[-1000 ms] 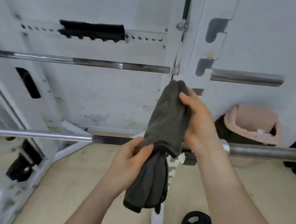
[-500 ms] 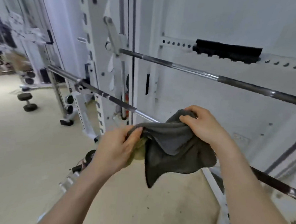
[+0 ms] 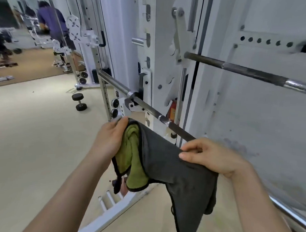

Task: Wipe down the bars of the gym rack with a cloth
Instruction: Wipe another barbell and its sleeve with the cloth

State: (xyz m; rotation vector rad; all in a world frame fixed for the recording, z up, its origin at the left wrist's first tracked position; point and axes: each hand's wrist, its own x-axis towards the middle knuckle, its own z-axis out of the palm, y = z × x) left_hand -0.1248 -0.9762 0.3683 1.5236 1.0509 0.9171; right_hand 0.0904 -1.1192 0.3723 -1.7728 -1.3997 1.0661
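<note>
Your left hand (image 3: 110, 140) is closed round one bunched end of the cloth (image 3: 165, 166), thumb on top, fingers wrapped under; the green inner face w/ black edging shows there, folded over itself. Your right hand (image 3: 215, 158) pinches the cloth's other end, thumb pressed down on the grey outer face, fingers curled behind it. The cloth sags between both hands, and a long grey flap hangs down below your right hand. Taking the lower bar (image 3: 149, 107) as landmark: the cloth is held just in front of it and slightly below, its top fold overlapping the bar's near stretch in this view; can't tell if they touch. That bar runs from a hook on the white rack upright (image 3: 166, 91) diagonally toward your right hand, then reappears as a chrome length bottom right. Above it, a second bar (image 3: 248, 71) crosses to the right edge. Behind the lower bar, by the upright's foot, there's a red cylinder (image 3: 173, 108); its label is too blurred to read. Left of the bar, on the floor, a black dumbbell (image 3: 79, 101). Further left, a mirror (image 3: 19, 38) shows a person in a purple top. No brand or writing readable on rack, bars or cloth.
</note>
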